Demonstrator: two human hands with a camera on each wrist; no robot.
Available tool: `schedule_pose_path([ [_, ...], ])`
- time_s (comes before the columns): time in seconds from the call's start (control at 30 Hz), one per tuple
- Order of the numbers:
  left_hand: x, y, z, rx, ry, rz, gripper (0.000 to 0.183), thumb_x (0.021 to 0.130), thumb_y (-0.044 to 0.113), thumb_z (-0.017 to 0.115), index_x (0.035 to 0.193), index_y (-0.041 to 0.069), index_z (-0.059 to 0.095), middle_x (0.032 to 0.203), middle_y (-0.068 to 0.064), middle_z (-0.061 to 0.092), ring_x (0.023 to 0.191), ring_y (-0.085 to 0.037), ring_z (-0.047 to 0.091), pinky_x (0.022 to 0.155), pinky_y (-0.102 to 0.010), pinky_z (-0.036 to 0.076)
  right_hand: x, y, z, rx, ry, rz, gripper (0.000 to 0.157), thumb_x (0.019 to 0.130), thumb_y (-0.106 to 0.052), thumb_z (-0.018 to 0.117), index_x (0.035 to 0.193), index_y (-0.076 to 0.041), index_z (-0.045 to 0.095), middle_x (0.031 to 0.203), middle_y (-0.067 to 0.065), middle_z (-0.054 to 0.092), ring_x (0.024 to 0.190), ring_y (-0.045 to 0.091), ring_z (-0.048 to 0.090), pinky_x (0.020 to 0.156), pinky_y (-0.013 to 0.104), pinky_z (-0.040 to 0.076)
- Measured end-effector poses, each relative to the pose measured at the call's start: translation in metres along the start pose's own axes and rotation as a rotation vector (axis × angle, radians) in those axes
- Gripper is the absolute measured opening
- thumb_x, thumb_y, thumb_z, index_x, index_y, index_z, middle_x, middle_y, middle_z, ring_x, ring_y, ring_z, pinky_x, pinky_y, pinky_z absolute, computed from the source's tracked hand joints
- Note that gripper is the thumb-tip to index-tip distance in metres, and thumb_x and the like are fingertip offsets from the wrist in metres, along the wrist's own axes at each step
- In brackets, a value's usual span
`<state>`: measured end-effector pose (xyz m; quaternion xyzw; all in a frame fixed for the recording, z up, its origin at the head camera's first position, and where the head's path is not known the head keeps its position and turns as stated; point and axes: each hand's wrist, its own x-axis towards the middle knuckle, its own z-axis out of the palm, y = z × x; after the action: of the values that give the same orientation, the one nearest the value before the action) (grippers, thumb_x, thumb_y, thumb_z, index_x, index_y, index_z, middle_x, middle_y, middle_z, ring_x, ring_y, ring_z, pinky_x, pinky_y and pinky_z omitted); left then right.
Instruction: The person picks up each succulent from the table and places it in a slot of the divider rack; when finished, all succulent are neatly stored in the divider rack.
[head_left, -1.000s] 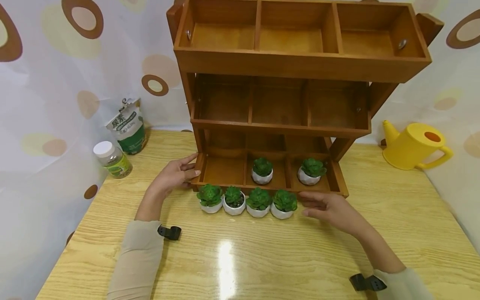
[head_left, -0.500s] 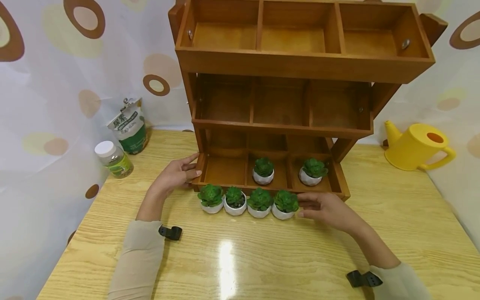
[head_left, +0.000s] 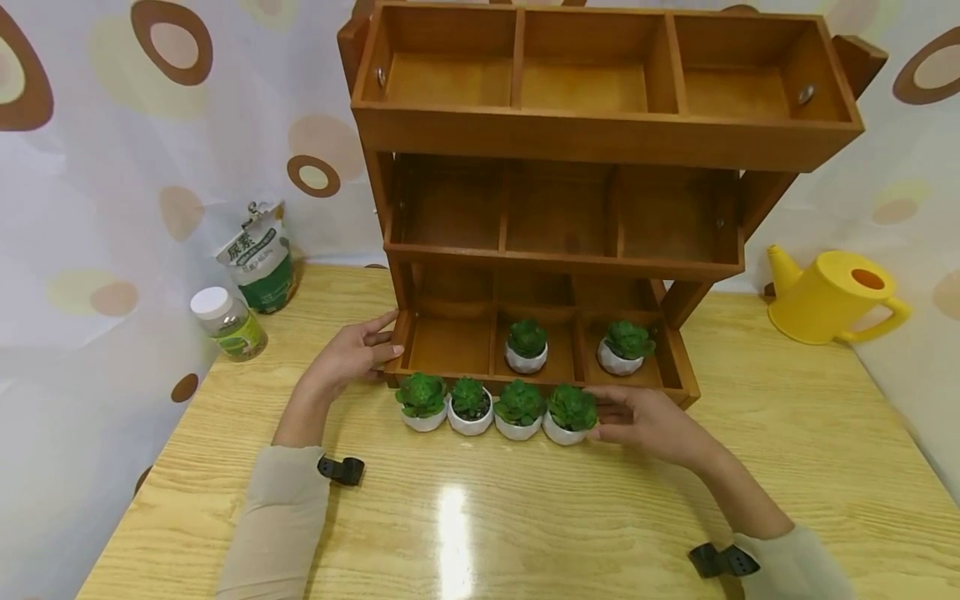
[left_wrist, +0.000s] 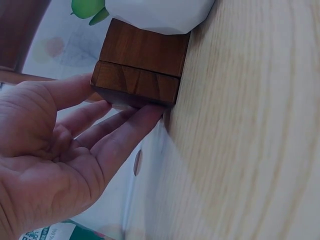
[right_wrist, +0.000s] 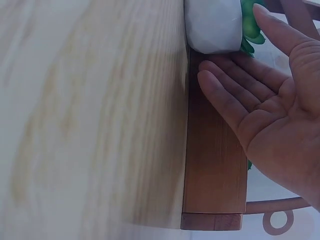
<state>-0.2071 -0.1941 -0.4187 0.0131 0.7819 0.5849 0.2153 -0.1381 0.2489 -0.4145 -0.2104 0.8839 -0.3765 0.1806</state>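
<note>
My left hand (head_left: 347, 360) rests against the left end of the bottom tier of a brown wooden shelf (head_left: 607, 140). In the left wrist view its thumb and extended fingers (left_wrist: 127, 131) touch that wooden end. A row of several potted succulents in white faceted pots stands along the shelf's front. My right hand (head_left: 651, 423) is beside the rightmost succulent (head_left: 572, 413) of the row, fingertips right at its pot. The right wrist view shows these fingers extended, palm visible, near the white pot (right_wrist: 214, 27). Two more succulents, one middle (head_left: 527, 345) and one right (head_left: 624, 347), sit inside the bottom tier.
A yellow watering can (head_left: 828, 297) stands on the table (head_left: 375, 533) at the right. To the left are a jar with a white lid (head_left: 228, 323) and a clipped green-and-white bag (head_left: 260, 260). A patterned cloth (head_left: 97, 208) hangs behind. The shelf's upper tiers overhang the bottom one.
My right hand has moved left, from a small gap to right at the rightmost succulent of the row. The left hand stays at the shelf's end.
</note>
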Motion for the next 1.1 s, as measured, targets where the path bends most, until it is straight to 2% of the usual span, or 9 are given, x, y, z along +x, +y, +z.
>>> schedule_pose_path([
  [0.33, -0.001, 0.002, 0.000, 0.010, 0.007, -0.006, 0.067, 0.104, 0.016, 0.057, 0.162, 0.026, 0.025, 0.162, -0.025, 0.033, 0.136, -0.041, 0.052, 0.101, -0.055, 0.052, 0.002, -0.003, 0.004, 0.008, -0.010, 0.001, 0.070, 0.090, -0.038, 0.077, 0.148, -0.008, 0.051, 0.143, 0.018, 0.059, 0.123, 0.033, 0.065, 0.097, 0.040, 0.057],
  [0.5, 0.000, 0.000, 0.001, 0.016, 0.000, -0.007, 0.068, 0.105, 0.016, 0.057, 0.163, 0.025, 0.024, 0.162, -0.025, 0.032, 0.138, -0.042, 0.050, 0.102, -0.056, 0.051, 0.001, -0.004, 0.006, -0.040, -0.014, 0.031, 0.074, 0.088, -0.045, 0.078, 0.148, -0.011, 0.050, 0.147, 0.020, 0.055, 0.124, 0.035, 0.064, 0.098, 0.045, 0.056],
  [0.67, 0.000, 0.000, 0.000, 0.011, -0.002, -0.007, 0.068, 0.104, 0.016, 0.057, 0.163, 0.025, 0.024, 0.162, -0.025, 0.032, 0.138, -0.042, 0.050, 0.102, -0.057, 0.050, 0.005, -0.008, 0.010, -0.135, -0.019, 0.021, 0.082, 0.086, -0.048, 0.079, 0.151, -0.010, 0.047, 0.145, 0.017, 0.058, 0.119, 0.032, 0.067, 0.094, 0.045, 0.058],
  [0.83, 0.000, -0.001, 0.000, 0.011, 0.001, -0.009, 0.068, 0.104, 0.016, 0.058, 0.163, 0.026, 0.025, 0.162, -0.024, 0.033, 0.135, -0.041, 0.053, 0.101, -0.056, 0.052, 0.009, -0.012, 0.013, -0.152, -0.017, 0.024, 0.082, 0.085, -0.044, 0.081, 0.149, -0.007, 0.048, 0.140, 0.015, 0.062, 0.118, 0.030, 0.068, 0.093, 0.045, 0.058],
  [1.1, 0.000, -0.001, 0.000, 0.004, -0.005, 0.004, 0.067, 0.105, 0.015, 0.057, 0.163, 0.026, 0.024, 0.162, -0.025, 0.032, 0.136, -0.042, 0.052, 0.099, -0.054, 0.054, 0.009, -0.012, 0.013, -0.187, 0.013, 0.002, 0.078, 0.083, -0.045, 0.082, 0.146, -0.009, 0.052, 0.134, 0.009, 0.066, 0.111, 0.022, 0.070, 0.088, 0.037, 0.059],
])
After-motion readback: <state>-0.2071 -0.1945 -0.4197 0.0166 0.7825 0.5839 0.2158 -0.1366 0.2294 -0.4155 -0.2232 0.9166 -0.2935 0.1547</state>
